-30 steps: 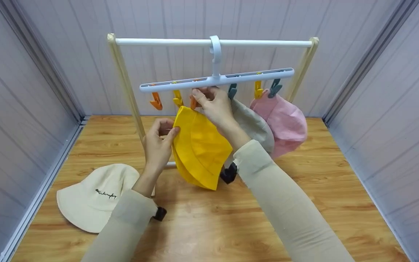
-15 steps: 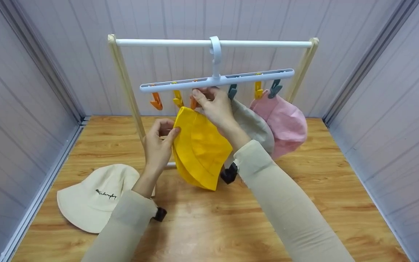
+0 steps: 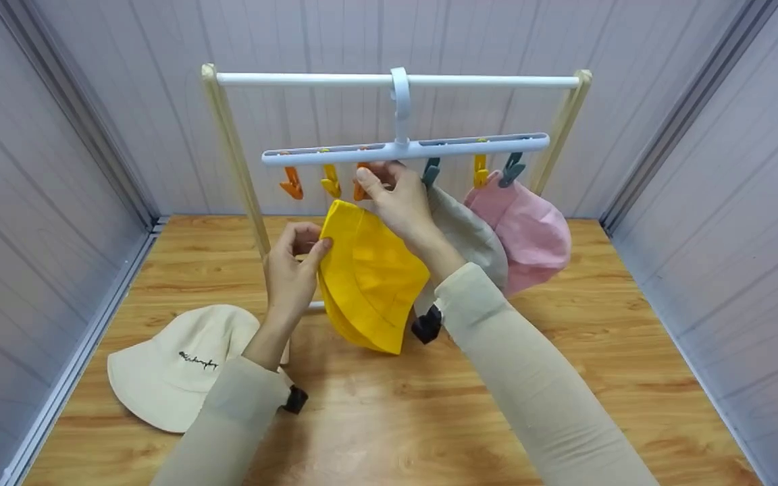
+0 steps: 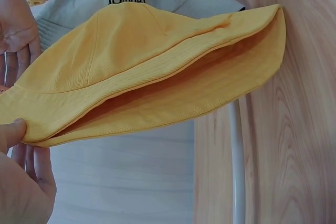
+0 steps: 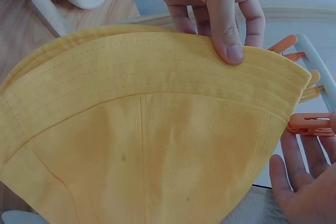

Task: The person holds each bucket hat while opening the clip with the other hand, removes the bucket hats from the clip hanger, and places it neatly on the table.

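In the frame's centre, the yellow hat [image 3: 372,277] is right of the left grip [image 3: 292,270], which pinches its brim; just above, the right grip [image 3: 401,206] pinches an orange clip [image 3: 359,192] near the hat's edge.

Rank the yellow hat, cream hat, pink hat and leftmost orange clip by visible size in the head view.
1. Yellow hat and cream hat: too alike to rank; a sleeve overlaps the cream hat.
2. Pink hat
3. Leftmost orange clip
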{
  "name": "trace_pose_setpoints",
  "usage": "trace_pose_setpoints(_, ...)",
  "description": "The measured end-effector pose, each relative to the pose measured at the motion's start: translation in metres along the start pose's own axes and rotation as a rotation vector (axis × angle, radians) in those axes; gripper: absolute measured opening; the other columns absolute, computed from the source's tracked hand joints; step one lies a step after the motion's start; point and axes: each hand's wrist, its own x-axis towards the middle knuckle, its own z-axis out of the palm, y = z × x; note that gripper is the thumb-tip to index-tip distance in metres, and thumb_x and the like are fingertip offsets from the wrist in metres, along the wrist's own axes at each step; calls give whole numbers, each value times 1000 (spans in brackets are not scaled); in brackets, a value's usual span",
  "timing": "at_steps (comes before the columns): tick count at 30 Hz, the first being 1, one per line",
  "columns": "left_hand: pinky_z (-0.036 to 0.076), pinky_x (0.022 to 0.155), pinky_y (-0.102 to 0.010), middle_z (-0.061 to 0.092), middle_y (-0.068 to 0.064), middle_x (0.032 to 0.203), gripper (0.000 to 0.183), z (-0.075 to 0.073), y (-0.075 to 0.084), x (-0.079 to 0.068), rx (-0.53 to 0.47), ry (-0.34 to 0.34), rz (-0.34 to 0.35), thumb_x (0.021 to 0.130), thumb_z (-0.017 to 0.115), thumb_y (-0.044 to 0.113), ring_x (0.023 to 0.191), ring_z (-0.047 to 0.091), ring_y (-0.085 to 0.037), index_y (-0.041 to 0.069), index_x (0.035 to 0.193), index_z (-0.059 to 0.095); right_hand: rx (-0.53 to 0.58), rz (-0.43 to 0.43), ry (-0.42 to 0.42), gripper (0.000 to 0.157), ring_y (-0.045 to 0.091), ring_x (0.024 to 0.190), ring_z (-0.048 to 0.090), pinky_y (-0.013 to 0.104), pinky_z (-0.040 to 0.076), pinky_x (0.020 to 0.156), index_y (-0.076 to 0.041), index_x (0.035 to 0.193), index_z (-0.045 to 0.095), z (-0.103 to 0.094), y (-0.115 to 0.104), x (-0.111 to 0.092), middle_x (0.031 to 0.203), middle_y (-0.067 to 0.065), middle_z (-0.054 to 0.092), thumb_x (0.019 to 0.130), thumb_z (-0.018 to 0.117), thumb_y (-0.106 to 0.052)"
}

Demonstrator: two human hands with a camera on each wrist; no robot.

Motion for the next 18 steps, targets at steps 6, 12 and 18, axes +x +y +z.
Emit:
trace_pose_setpoints(6, 55, 83, -31, 71, -9, 106, 18, -1, 2, 0, 6, 14, -19, 99, 77, 15, 93, 63, -19, 6, 112, 68, -2, 3, -21, 38, 25, 122, 66, 29, 54, 106, -12, 141, 62, 0, -1, -1, 135, 4, 67, 109, 61, -32)
trace_pose_setpoints(12, 52, 88, -32, 70, -15, 109, 18, 0, 11, -2, 7, 19, -54, 99, 74, 8, 96, 63, -22, 2, 114, 67, -10, 10, -33, 40, 19, 120, 67, 31, 53, 108, -11, 143, 60, -1, -1, -2, 135, 3, 67, 110, 61, -33)
trace_pose_setpoints(18, 52, 81, -20, 69, -17, 109, 16, -1, 29, -8, 5, 11, -70, 101, 72, 4, 97, 63, -25, -2, 114, 65, -18, 21, -49, 44, 13, 120, 66, 28, 52, 109, -12, 147, 58, -3, -1, -5, 139, 0, 65, 109, 61, -35)
